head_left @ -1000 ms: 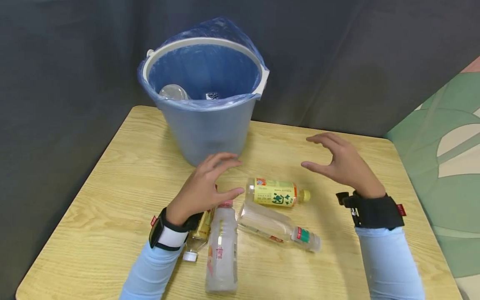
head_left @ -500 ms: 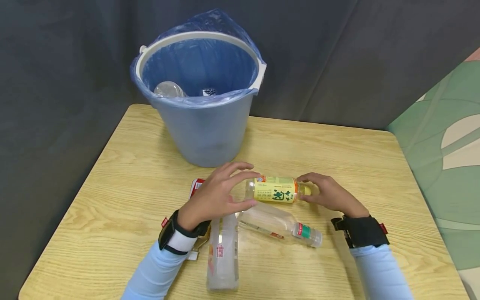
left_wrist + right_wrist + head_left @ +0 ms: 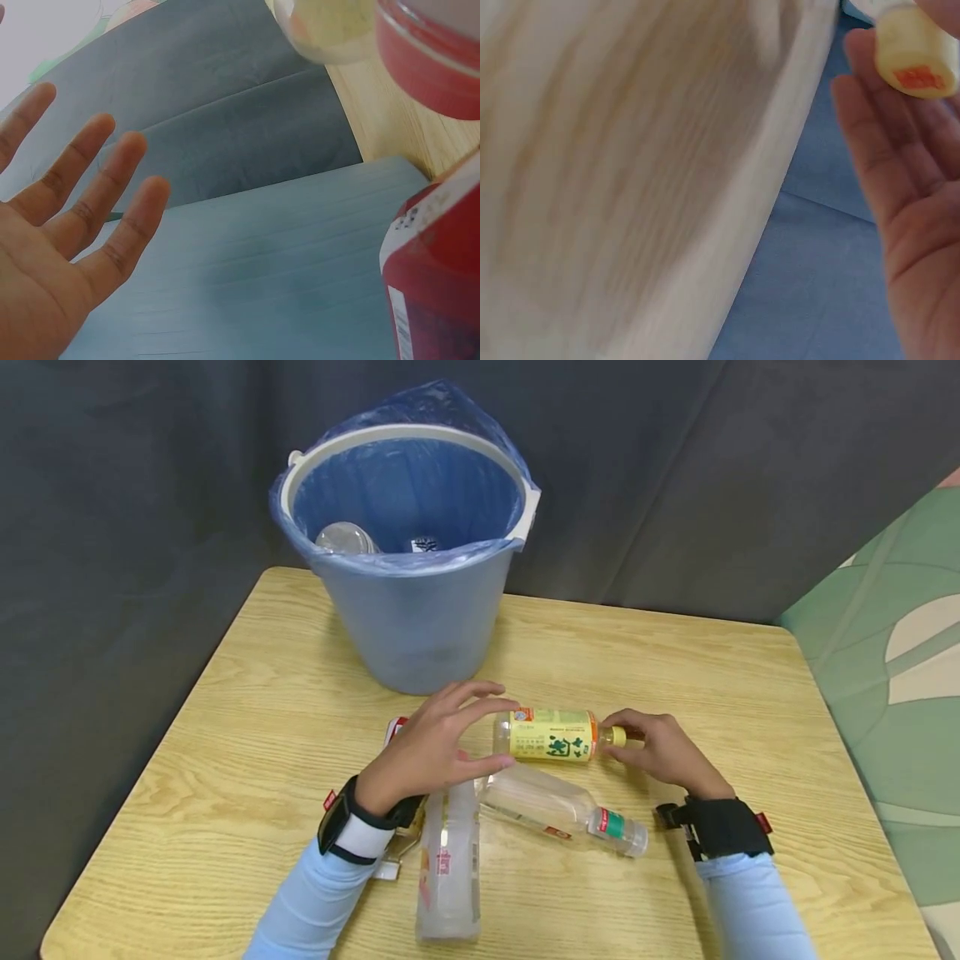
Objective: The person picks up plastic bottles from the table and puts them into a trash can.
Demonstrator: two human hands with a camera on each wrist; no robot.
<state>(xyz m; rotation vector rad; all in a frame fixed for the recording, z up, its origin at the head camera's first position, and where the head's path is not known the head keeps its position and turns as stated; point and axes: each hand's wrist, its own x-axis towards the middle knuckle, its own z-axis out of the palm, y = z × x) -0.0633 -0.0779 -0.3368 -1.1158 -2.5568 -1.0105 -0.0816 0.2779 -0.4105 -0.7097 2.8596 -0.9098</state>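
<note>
A clear plastic bottle with a yellow label [image 3: 555, 735] lies on its side on the table. At its neck, my right hand [image 3: 663, 752] pinches it between thumb and fingers; the right wrist view shows the yellow cap [image 3: 913, 46] by the fingers. My left hand [image 3: 431, 747] is near the bottle's base, fingers extended and apart, and the left wrist view shows them holding nothing. Below lie a clear bottle with a green-and-red neck band [image 3: 543, 802] and a frosted bottle [image 3: 448, 877]. A red-labelled item [image 3: 442, 277] is largely hidden beneath my left hand.
A blue bucket [image 3: 420, 627] lined with a blue bag stands at the back left, with a clear container [image 3: 345, 537] inside. Another bottle with a white cap [image 3: 386, 869] lies under the left wrist. Dark cloth [image 3: 675, 485] rises behind the wooden table [image 3: 187, 760].
My right hand has come down and left from the air to the yellow-labelled bottle's neck and taken hold. The left hand has moved right, towards the bottle's base.
</note>
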